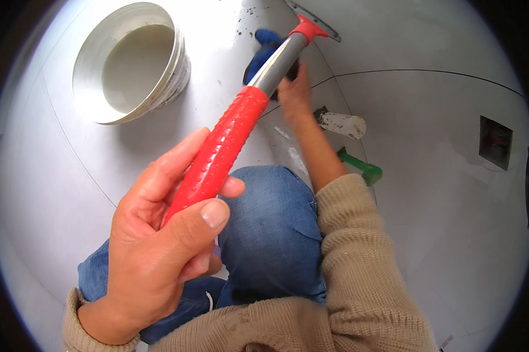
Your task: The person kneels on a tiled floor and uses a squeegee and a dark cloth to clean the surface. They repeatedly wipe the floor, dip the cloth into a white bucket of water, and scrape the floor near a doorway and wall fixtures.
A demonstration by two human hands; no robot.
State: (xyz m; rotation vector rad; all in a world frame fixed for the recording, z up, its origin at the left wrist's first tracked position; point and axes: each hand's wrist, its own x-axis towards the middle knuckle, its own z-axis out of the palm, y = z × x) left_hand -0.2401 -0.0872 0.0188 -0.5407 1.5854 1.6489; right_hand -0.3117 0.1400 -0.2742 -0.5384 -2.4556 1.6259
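My left hand (159,237) grips the red ribbed handle of a scraper (218,152), held up close before me. Its metal shaft slants up and right to a red head with a wide metal blade holder. Behind the shaft, lower down, my right hand (297,94) is blurred. It appears to hold a blue and black item (264,55), which the shaft partly hides; its exact kind cannot be told. Near my right forearm lie a tool with a white, stained handle (343,124) and a tool with a green handle (364,168).
A white plastic bucket (183,83) holding cloudy grey liquid stands at upper left. Dark crumbs (249,20) lie on the pale tiled surface (220,127). At right, a square cut-out (495,143) shows something red inside. My bent knee (268,220) is close below the scraper.
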